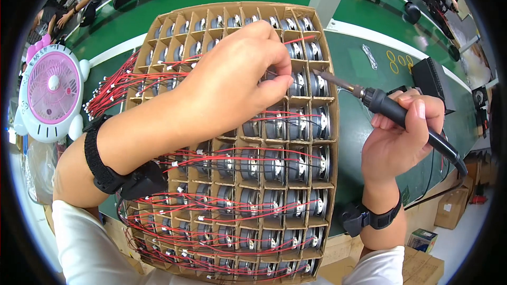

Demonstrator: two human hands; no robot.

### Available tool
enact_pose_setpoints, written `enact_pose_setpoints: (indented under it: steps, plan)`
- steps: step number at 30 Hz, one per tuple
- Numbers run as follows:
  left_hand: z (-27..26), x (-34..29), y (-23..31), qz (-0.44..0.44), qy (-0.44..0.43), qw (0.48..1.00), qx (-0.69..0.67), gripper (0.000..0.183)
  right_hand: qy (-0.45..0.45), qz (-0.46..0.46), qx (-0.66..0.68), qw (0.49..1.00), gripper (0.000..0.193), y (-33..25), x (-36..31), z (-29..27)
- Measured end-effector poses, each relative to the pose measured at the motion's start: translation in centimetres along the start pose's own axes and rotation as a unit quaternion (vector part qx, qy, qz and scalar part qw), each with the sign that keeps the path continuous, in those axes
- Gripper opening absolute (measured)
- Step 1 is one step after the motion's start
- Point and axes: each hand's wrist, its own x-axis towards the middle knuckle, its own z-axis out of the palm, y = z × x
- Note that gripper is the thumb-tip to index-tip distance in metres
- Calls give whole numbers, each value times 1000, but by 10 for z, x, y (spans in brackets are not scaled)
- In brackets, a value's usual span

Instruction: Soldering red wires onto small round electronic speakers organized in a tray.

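Note:
My right hand (401, 126) grips a black soldering iron (388, 107) like a pen. Its metal tip points left, at a round speaker (320, 85) in the rightmost column of a cardboard box (334, 142). Over the upper part of this box, my left hand (240, 68) is closed in a pinch, thumb against fingers; what lies between them is hidden. A red wire (301, 39) shows just beyond its knuckles. Divider walls part the speakers into rows, each standing on edge. Red and black wires (232, 150) run leftward across several rows.
A bundle of red wires with white connectors (103, 92) hangs over the box's left side, near a pink and white fan (53, 82). On the green table (348, 158) at right are yellow rings (393, 67), a white wire coil (369, 57) and a black box-shaped device (430, 79). People work far left.

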Motion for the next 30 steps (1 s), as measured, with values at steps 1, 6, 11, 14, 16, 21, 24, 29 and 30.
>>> enact_pose_setpoints:
  steps: [1, 6, 11, 14, 16, 21, 24, 29, 30]
  plan:
    - [2, 1, 1, -3, -4, 1000, 8, 9, -15, -3, 3, 1000, 17, 0, 0, -1]
    - [6, 2, -3, -10, 8, 1000, 18, 9, -16, 7, -7, 1000, 16, -2, 0, 2]
    - [11, 2, -7, -54, 8, 997, -58, 9, -33, -1, -3, 999, 15, 4, -2, 1]
    - [9, 2, -6, -28, 1, 1000, -14, 9, -45, 6, -1, 999, 15, 3, -5, 3]
    - [9, 4, -6, -16, 1, 1000, -3, 10, -39, 10, -9, 999, 16, 0, -6, 6]
    - [11, 4, -8, -47, -6, 998, -43, 11, -52, 18, -16, 998, 17, 3, -7, 6]
    - [13, 4, -8, -55, -5, 997, -55, 10, -56, 8, -33, 998, 17, 3, -8, 7]
    - [12, 6, -7, -39, -3, 999, -23, 10, -68, -1, -47, 997, 18, 2, -8, 6]
    - [13, 7, -6, -35, 1, 999, -15, 10, -72, 9, -40, 997, 16, 2, -9, 5]
